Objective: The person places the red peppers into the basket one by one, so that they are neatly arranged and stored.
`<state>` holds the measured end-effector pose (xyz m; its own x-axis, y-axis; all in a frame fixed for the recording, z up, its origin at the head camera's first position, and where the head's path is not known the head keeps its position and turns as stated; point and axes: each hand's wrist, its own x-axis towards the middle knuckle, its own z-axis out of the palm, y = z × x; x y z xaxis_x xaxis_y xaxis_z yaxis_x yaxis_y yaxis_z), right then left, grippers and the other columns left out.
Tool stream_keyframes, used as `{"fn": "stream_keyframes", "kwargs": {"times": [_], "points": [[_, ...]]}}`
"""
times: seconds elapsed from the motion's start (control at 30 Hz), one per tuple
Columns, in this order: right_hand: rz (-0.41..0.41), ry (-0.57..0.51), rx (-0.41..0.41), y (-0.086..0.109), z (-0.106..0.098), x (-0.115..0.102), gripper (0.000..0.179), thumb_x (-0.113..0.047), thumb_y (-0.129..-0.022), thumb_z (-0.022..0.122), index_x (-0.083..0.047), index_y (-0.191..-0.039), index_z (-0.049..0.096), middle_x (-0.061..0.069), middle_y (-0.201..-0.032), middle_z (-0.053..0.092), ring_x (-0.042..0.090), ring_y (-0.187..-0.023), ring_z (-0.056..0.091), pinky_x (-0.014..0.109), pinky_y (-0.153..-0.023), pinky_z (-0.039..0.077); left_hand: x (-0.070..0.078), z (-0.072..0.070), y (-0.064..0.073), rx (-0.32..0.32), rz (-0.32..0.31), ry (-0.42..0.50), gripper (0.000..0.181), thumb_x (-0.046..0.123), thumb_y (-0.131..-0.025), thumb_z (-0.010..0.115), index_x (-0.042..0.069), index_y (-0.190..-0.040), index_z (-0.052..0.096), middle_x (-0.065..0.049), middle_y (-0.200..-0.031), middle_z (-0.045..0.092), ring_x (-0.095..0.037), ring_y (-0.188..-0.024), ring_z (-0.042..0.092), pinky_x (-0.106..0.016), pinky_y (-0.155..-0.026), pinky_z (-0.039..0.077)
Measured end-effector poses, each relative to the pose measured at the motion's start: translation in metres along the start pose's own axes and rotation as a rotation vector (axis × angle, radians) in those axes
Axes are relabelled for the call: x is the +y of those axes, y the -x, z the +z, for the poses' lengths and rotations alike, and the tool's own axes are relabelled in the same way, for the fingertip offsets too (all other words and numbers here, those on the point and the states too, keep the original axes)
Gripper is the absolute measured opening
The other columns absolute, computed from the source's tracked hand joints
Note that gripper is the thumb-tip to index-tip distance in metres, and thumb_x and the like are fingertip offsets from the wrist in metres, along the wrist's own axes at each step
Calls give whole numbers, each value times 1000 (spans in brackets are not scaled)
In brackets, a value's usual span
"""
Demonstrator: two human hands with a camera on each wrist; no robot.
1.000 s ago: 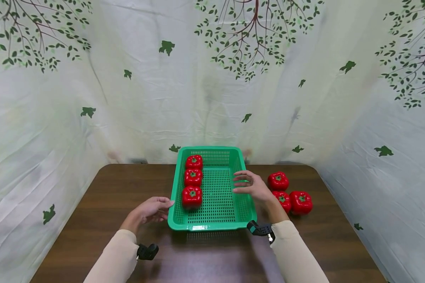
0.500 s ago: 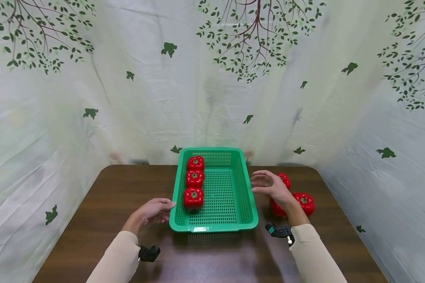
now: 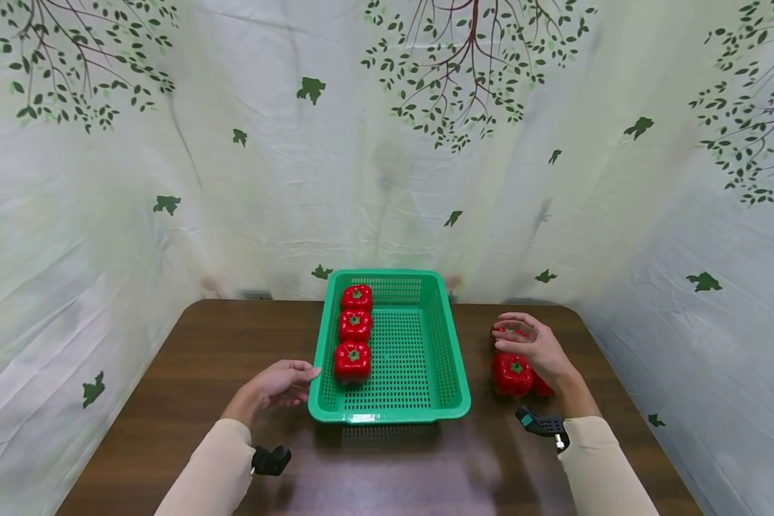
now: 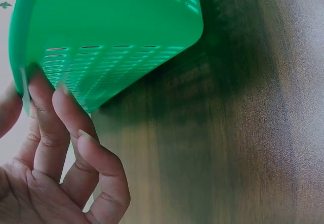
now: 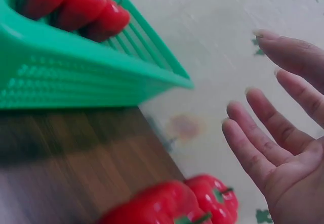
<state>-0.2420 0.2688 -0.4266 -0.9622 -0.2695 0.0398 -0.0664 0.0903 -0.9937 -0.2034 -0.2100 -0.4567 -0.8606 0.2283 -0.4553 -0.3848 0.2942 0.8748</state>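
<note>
Head view: 3 glossy red peppers point(image 3: 355, 326), green-stemmed, in green basket point(image 3: 396, 351).

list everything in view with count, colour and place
table: 1, brown, across lower view
basket: 1, green, on the table
peppers: 3, red, lined along basket's left side
loose peppers: 3, red, on table right of basket, two partly hidden
backdrop: count unclear, whitish with green leaf prints, behind table
wrist devices: 2, black, one per wrist
sleeves: 2, cream, both arms
left grip: 1, bare, pinching basket's left rim
right grip: 1, bare, above loose peppers
</note>
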Motion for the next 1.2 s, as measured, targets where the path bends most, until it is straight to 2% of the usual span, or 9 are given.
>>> {"fn": "stream_keyframes", "kwargs": {"times": [0.17, 0.27, 0.37, 0.53, 0.7, 0.87, 0.97, 1.2], "points": [[-16, 3, 58, 10, -17, 2, 47, -5, -90, 66, -2, -133, 45, 17, -127, 55, 20, -112, 59, 31, -85, 52, -1, -1, 0, -10, 0, 4, 28, 32, -95, 60, 5, -104, 63, -4, -87, 66, -19, -73, 63, -31, -71, 51], [-46, -10, 87, 18, -27, 2, 43, -4, -90, 66, -9, -130, 49, 8, -123, 60, 13, -109, 61, 28, -85, 52, 0, -1, 1, -16, 3, 6, 28, 32, -95, 60, 5, -104, 63, -5, -88, 66, -19, -74, 63, -32, -72, 52], [-91, -72, 100, 25, -35, 5, 42, 0, -91, 63, -13, -128, 51, 3, -121, 62, 11, -109, 62, 26, -87, 51, 0, -2, 1, -15, 2, 5, 28, 32, -95, 60, 5, -104, 63, -5, -88, 67, -19, -74, 63, -32, -72, 52], [-172, -167, 110, 34, -46, 10, 44, 8, -91, 57, -4, -132, 46, 3, -122, 61, 12, -112, 61, 24, -89, 49, 0, -3, 1, -9, 0, 0, 29, 32, -95, 60, 5, -104, 63, -6, -89, 67, -20, -74, 62, -33, -73, 52], [-156, -144, 167, 43, -56, 16, 45, 6, -91, 60, -8, -131, 48, 2, -123, 60, 8, -111, 60, 23, -87, 50, -1, -2, 0, -15, 5, 6, 28, 32, -95, 61, 6, -102, 63, -6, -88, 67, -19, -74, 62, -33, -73, 52], [-170, -169, 196, 52, -64, 24, 46, 8, -91, 58, -3, -133, 46, 1, -123, 60, 6, -113, 58, 21, -88, 48, -1, -2, 0, -22, 7, 14, 27, 32, -95, 61, 6, -102, 63, -5, -87, 67, -19, -74, 62, -33, -72, 52], [-184, -169, 222, 57, -67, 28, 44, 9, -91, 58, -6, -131, 49, -1, -123, 61, 5, -114, 57, 18, -88, 47, -1, -2, -1, -24, 13, 16, 27, 31, -95, 60, 6, -103, 63, -4, -86, 67, -20, -75, 62, -32, -72, 51], [-209, -134, 256, 62, -71, 39, 46, 10, -89, 60, -1, -132, 48, -5, -122, 61, 4, -115, 56, 16, -87, 47, -3, -2, -1, -19, 15, 16, 25, 30, -95, 60, 5, -102, 64, -5, -88, 66, -21, -76, 61, -33, -72, 51]]}}
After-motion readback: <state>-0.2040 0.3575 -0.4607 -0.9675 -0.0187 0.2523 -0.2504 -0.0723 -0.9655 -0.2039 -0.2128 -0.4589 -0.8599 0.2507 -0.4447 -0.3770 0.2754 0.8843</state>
